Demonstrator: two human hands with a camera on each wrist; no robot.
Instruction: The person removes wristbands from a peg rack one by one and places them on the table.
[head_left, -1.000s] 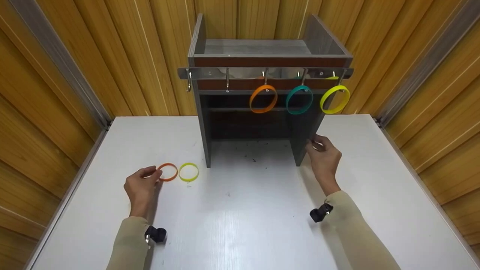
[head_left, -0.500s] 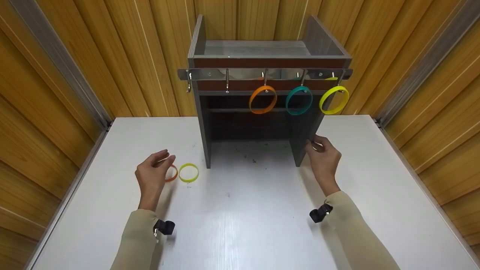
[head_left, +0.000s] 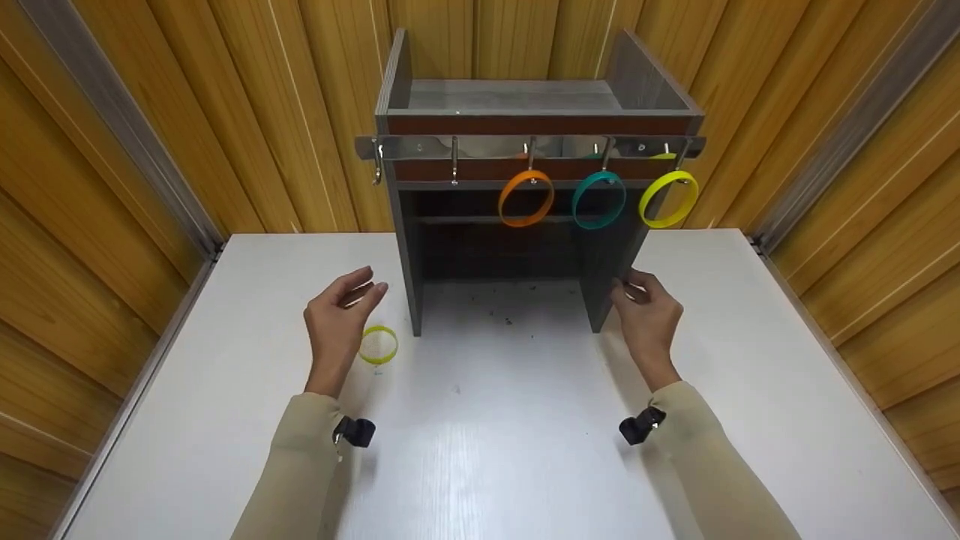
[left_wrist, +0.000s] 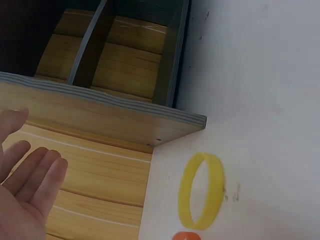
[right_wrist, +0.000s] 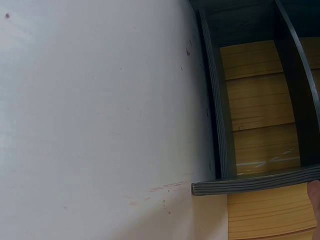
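Observation:
My left hand (head_left: 337, 326) is raised over the table at the left with its fingers loosely bent and nothing between them. A yellow wristband (head_left: 378, 345) lies on the table just right of this hand. The orange wristband (left_wrist: 186, 236) beside it shows only its edge in the left wrist view; the hand hides it in the head view. My right hand (head_left: 649, 315) rests against the outside of the right side panel of a grey wooden shelf unit (head_left: 600, 300), its fingertips at the panel. Only a bit of the thumb (right_wrist: 314, 197) shows in the right wrist view.
A metal hook rail (head_left: 491, 148) runs across the front of the unit. From its hooks hang an orange band (head_left: 550, 199), a teal band (head_left: 622, 202) and a yellow band (head_left: 694, 199). The two left hooks hold nothing. Wood-patterned walls (head_left: 315, 112) surround the white table.
My left hand has let go of the orange wristband on the table and moved up and right toward the unit, now covering that band. The right hand keeps its place.

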